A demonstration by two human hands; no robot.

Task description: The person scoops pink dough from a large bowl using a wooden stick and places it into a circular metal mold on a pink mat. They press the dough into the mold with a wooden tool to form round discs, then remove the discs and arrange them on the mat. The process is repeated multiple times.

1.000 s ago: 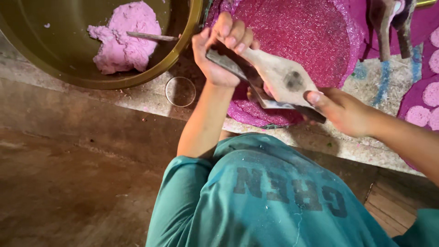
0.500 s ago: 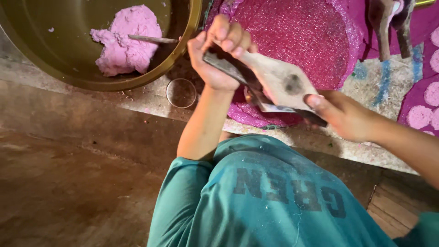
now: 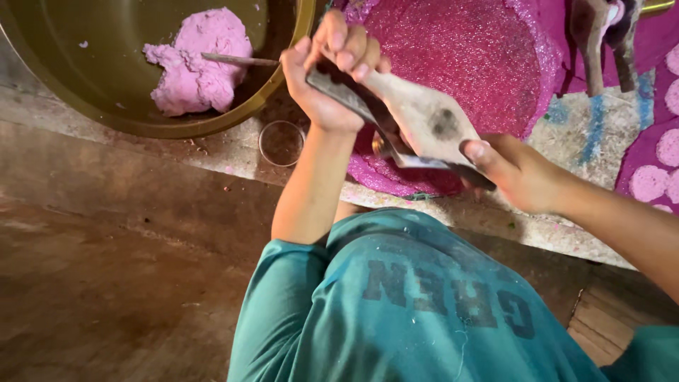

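Observation:
My left hand point(image 3: 331, 71) is closed around the handle end of a wooden paddle-shaped press point(image 3: 424, 122), whose pale upper board has a dark spot in its middle. My right hand point(image 3: 511, 168) grips the wide end of the same press, thumb on top. The press is held level above the near edge of a round pink glittery mat point(image 3: 460, 64). What lies between the boards is hidden.
A big brass-coloured bowl point(image 3: 269, 85) at the top left holds a lump of pink dough point(image 3: 198, 64) with a thin stick in it. A small glass cup point(image 3: 281, 142) stands beside it. Flat pink discs point(image 3: 654, 170) lie on a purple cloth at the right. A wooden tool point(image 3: 601, 42) stands at the back.
Both hands and the press have stayed nearly in place; the left hand has shifted slightly toward the bowl.

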